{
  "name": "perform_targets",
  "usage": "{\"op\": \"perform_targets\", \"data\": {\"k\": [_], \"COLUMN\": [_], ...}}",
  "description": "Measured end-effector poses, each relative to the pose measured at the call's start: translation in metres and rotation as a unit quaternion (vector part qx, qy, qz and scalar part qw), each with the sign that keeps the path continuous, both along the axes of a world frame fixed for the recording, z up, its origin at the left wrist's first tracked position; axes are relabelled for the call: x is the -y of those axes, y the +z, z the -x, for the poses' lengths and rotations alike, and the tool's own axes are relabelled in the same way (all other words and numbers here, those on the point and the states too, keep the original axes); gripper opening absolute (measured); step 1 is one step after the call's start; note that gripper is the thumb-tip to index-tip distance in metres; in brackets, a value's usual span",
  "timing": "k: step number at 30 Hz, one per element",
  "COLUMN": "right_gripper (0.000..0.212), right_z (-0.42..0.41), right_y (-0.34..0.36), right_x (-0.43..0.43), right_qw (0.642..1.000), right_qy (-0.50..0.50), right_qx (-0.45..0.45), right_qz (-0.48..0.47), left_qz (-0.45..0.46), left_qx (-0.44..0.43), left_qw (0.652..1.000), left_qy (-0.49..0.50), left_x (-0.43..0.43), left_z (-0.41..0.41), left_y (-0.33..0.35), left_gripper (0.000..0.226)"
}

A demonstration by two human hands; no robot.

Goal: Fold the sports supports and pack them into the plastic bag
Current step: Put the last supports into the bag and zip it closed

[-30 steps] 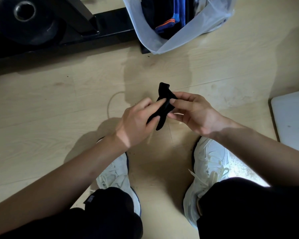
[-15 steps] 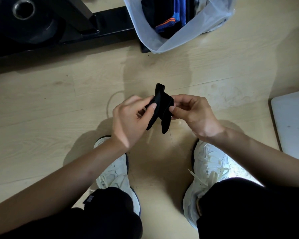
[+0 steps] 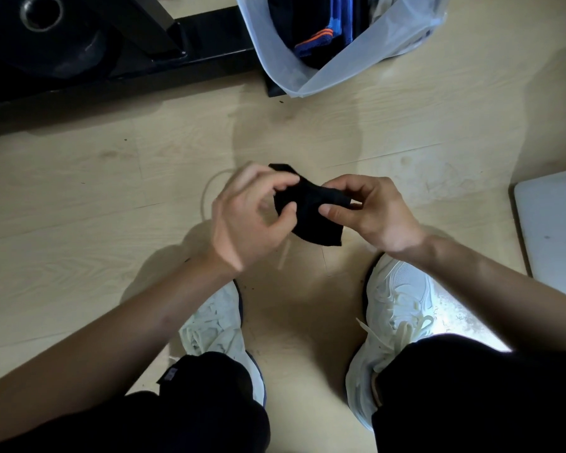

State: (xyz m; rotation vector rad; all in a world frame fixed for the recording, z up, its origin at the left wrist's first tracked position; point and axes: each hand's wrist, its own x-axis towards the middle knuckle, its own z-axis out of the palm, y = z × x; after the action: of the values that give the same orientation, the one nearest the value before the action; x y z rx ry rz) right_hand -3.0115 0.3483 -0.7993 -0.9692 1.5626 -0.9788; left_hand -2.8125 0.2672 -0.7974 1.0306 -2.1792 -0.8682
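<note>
A person crouched over a pale wood floor holds a small black sports support at the centre of the frame, above the floor and between two white lace-up shoes that show in the lower half. Both hands pinch the fabric: the left hand, slightly blurred, grips the support's left edge with thumb and curled fingers, while the right hand nips its right side between thumb and forefinger. The cloth is bunched between them, one corner sticking up behind the left hand's fingers and a wider flap hanging down below. At the top of the frame, right of centre, a translucent white plastic bag sits open on the floor, well apart from the hands, with dark folded supports trimmed in blue and orange visible inside it. A black metal frame carrying a round weight plate fills the upper left corner, its base touching the bag's lower edge. A flat white panel lies at the right edge, and a thin pale cord curves on the floor just behind the left hand. Black trouser knees close the bottom of the frame.
</note>
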Motion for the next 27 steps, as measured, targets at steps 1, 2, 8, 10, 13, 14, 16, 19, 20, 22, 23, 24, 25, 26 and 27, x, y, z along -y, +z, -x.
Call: {"op": "perform_targets", "data": {"k": [1,2,8,10,13,14,16,19,20,22,23,24,25,26,27], "right_gripper": [0.016,0.016,0.018,0.029,0.049,0.05,0.046,0.048,0.05,0.053,0.054,0.055,0.056,0.056,0.056], "right_z": [0.004,0.007,0.016,0.017,0.019,0.018,0.015,0.012,0.012,0.011,0.01,0.009,0.009,0.009,0.009], "right_y": [0.001,0.003,0.01,0.01,0.014,0.016,0.018,0.015,0.014,0.012,0.011,0.009,0.008,0.007,0.006], "right_x": [0.0,0.0,0.004,0.003,-0.001,-0.002,-0.003,-0.003,-0.002,-0.001,0.0,0.001,0.002,0.002,0.002], "right_qw": [1.0,0.998,0.996,0.996,0.991,0.988,0.976,0.973,0.975,0.98,0.982,0.985,0.986,0.987,0.987], "right_qy": [0.026,0.052,0.089,0.083,0.131,0.157,0.209,0.212,0.199,0.167,0.152,0.138,0.126,0.118,0.113], "right_qx": [-0.004,-0.005,0.0,-0.003,0.005,-0.007,-0.05,-0.089,-0.096,-0.101,-0.096,-0.089,-0.087,-0.091,-0.098], "right_qz": [-0.01,-0.019,-0.013,-0.005,0.006,0.01,0.017,-0.012,-0.024,-0.042,-0.05,-0.058,-0.063,-0.065,-0.064], "left_qz": [0.001,-0.013,-0.204,-0.275,-0.34,-0.346,-0.348,-0.346,-0.345,-0.343,-0.343,-0.345,-0.348,-0.348,-0.345], "left_qx": [0.031,0.073,0.13,0.077,0.02,0.011,-0.002,-0.01,-0.008,-0.001,0.001,0.005,0.01,0.013,0.012], "left_qw": [0.999,0.996,0.963,0.956,0.94,0.938,0.937,0.937,0.937,0.939,0.939,0.939,0.938,0.937,0.938], "left_qy": [-0.014,-0.048,-0.121,-0.073,-0.032,-0.018,0.017,0.048,0.048,0.032,0.018,0.002,-0.012,-0.024,-0.032], "left_x": [0.008,0.015,0.033,0.034,0.033,0.033,0.034,0.036,0.036,0.036,0.035,0.035,0.034,0.033,0.031], "left_z": [-0.002,-0.003,-0.002,-0.004,-0.008,-0.008,-0.007,-0.005,-0.004,-0.001,-0.001,-0.001,-0.001,-0.001,-0.001], "left_y": [0.002,0.004,-0.003,-0.009,-0.012,-0.012,-0.012,-0.011,-0.01,-0.007,-0.006,-0.005,-0.005,-0.005,-0.006], "left_gripper": [0.044,0.058,0.038,0.018,0.016,0.014,0.014,0.015,0.018,0.022,0.021,0.02,0.022,0.025,0.027]}}
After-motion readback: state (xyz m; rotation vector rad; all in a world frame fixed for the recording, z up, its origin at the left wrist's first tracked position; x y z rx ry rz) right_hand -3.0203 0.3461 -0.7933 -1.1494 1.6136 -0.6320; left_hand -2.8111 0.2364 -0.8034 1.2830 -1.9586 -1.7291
